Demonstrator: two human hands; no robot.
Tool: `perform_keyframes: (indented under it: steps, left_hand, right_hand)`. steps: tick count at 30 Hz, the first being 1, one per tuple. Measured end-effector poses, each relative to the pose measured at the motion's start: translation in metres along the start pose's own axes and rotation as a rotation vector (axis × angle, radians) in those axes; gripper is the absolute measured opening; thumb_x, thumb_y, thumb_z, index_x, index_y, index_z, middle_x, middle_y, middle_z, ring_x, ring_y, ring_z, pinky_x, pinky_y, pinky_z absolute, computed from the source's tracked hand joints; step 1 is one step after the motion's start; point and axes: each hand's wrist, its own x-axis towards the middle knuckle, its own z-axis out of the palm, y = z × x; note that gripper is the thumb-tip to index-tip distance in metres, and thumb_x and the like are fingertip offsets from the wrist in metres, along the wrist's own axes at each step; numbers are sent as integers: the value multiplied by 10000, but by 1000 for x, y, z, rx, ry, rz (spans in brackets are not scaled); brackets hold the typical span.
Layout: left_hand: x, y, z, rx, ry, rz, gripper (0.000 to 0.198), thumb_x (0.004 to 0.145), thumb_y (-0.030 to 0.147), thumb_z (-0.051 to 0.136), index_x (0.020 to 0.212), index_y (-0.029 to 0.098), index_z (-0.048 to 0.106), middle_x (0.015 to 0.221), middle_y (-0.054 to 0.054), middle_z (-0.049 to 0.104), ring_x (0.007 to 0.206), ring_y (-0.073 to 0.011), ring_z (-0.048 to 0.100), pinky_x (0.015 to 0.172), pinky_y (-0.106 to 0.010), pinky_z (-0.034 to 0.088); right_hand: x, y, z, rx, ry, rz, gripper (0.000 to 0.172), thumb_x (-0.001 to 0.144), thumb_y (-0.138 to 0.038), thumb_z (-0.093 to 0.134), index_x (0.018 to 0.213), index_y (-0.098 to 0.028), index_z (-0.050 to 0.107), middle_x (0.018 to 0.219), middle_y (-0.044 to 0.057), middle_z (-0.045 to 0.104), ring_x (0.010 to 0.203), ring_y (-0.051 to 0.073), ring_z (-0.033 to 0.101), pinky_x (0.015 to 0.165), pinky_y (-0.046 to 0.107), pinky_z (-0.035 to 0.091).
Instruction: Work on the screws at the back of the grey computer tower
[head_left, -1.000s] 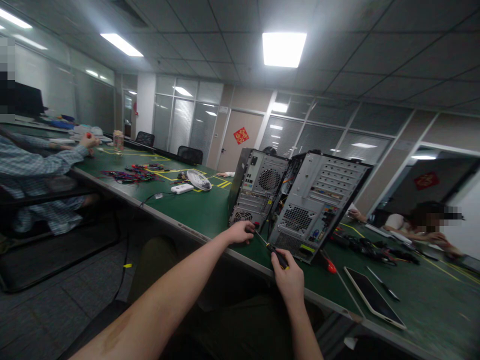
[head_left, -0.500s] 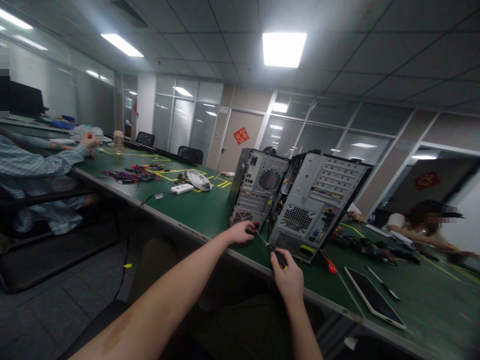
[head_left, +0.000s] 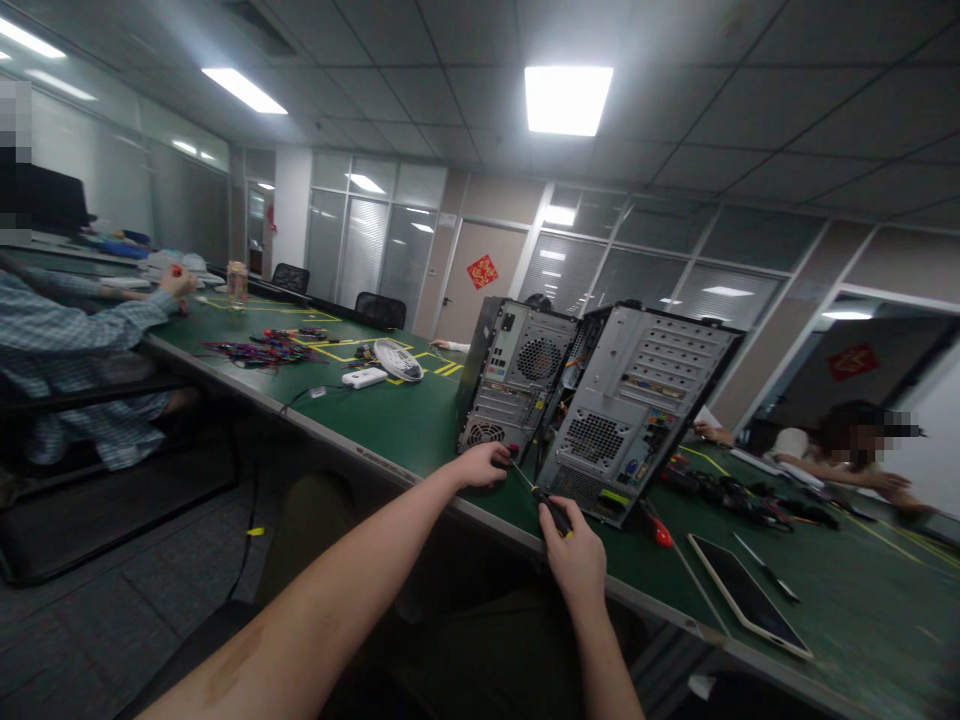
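Note:
My right hand (head_left: 576,550) is wrapped round the black and yellow handle of a screwdriver (head_left: 556,514). Its thin shaft slants up and left to the fingers of my left hand (head_left: 484,466). That hand is closed, fingers curled, at the bottom of the rear panel of the left computer case (head_left: 514,385); whatever it pinches is hidden. A small red part (head_left: 514,449) of the case shows just above the fingertips. Close on the right stands a second, larger computer case (head_left: 637,400), its rear panel facing me.
The green table (head_left: 382,420) bears bundled cables (head_left: 262,350), a white power strip (head_left: 365,378) and a white oval basket (head_left: 397,360). At right lie a phone (head_left: 750,595), a metal tool (head_left: 766,567), a red-handled tool (head_left: 660,532) and black cables (head_left: 750,495). People sit at both sides.
My left hand keeps its place, and my right hand on the screwdriver has barely shifted. At right a co-worker's arms have moved; a hand beyond the cases reaches further left.

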Motion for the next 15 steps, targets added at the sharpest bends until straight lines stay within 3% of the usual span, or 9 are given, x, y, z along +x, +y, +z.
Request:
perform_keyframes:
  steps: [15]
  left_hand:
    - [0, 3, -1, 68, -4, 14, 558, 737, 104, 680, 1293, 126, 630, 1312, -140, 666, 799, -172, 705, 529, -215, 559]
  right_hand:
    - [0, 1, -2, -18, -14, -30, 376, 920, -548, 486, 1085, -276, 687, 918, 34, 759, 817, 227, 705, 670, 273, 451]
